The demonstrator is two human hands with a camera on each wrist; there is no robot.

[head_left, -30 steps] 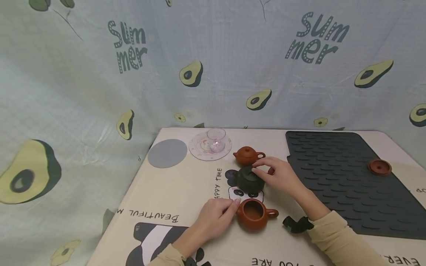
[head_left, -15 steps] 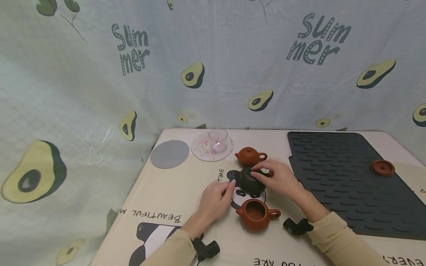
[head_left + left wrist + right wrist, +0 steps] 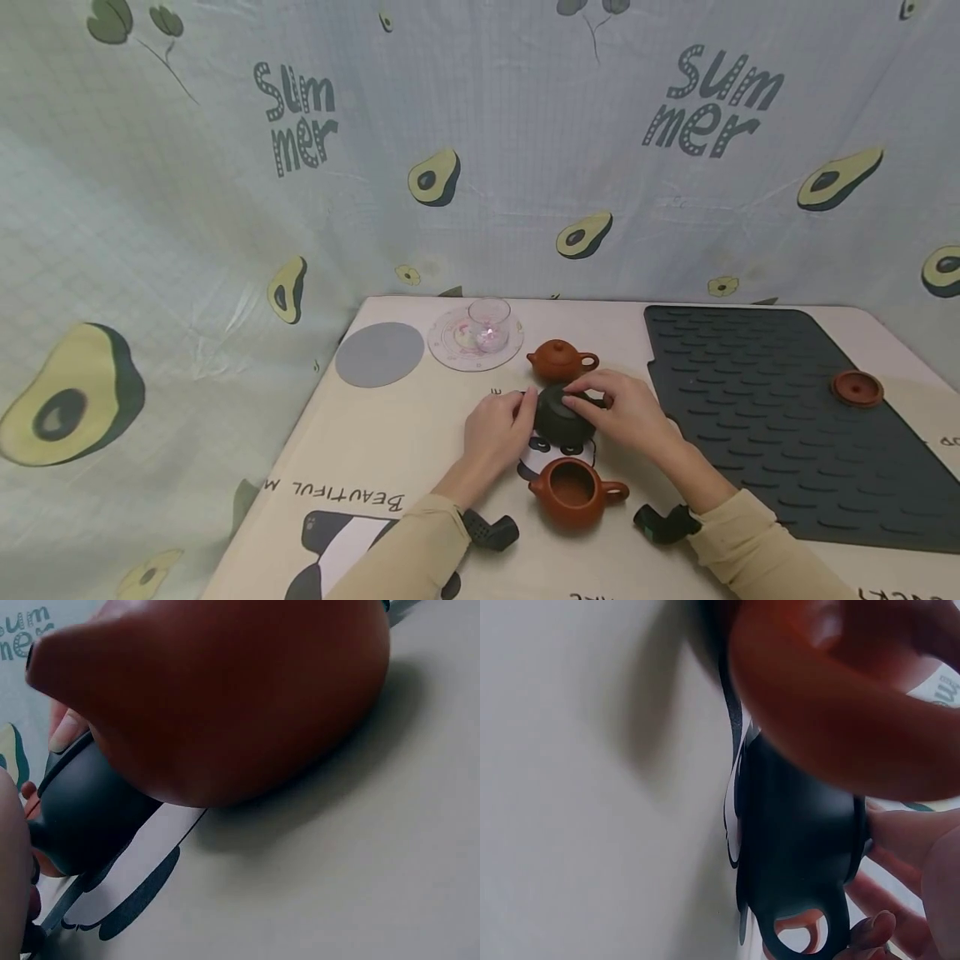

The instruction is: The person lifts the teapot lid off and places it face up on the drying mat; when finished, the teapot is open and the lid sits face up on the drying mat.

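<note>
A dark green-black teapot (image 3: 561,423) stands mid-table with its lid on. My right hand (image 3: 626,414) pinches the knob of its lid from above, its lower fingers near the handle. My left hand (image 3: 498,429) holds the teapot at the spout, which its thumb and fingers mostly hide in the head view. Nearer to me is a reddish-brown teapot (image 3: 553,503) without a lid, its handle to the right. In the left wrist view its round body (image 3: 247,697) fills the top, and the dark teapot (image 3: 90,810) shows behind it.
A small lidded brown teapot (image 3: 557,362) stands just behind the dark one. A glass cup (image 3: 489,323) sits on a patterned round mat (image 3: 450,350), beside a grey disc (image 3: 379,355). At right, a dark ridged mat (image 3: 735,433) bears a brown lid (image 3: 857,389).
My left hand has moved away from the open brown teapot's spout, forward to the dark teapot's spout. The right hand stays at the dark teapot's lid.
</note>
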